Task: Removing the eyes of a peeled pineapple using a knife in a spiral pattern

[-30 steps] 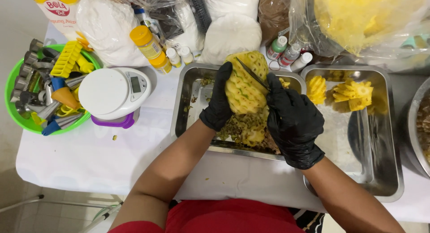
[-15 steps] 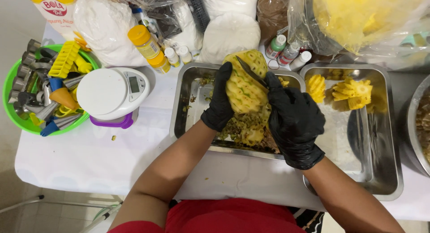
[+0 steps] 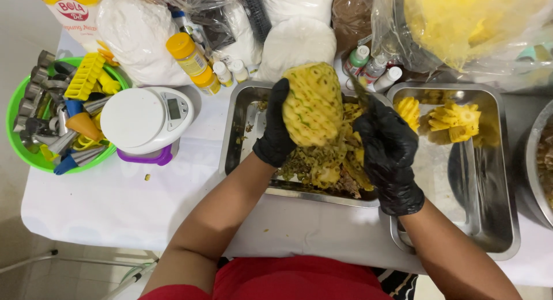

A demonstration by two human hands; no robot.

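Note:
My left hand (image 3: 276, 127), in a black glove, grips a peeled yellow pineapple (image 3: 312, 104) with spiral grooves, held upright over a steel tray (image 3: 242, 133). A heap of peel scraps (image 3: 322, 167) fills that tray under the fruit. My right hand (image 3: 387, 153), also in a black glove, is closed around a knife (image 3: 360, 92) whose blade points up, just right of the pineapple and apart from it.
A second steel tray (image 3: 489, 219) on the right holds cut pineapple pieces (image 3: 455, 121). A white kitchen scale (image 3: 144, 121) and a green bowl (image 3: 23, 156) of metal cutters stand at the left. Bags, small bottles (image 3: 368, 66) and an orange-capped jar (image 3: 193, 61) line the back.
My right hand has drawn the knife off the pineapple and moved to the right. The pineapple has turned more upright in my left hand.

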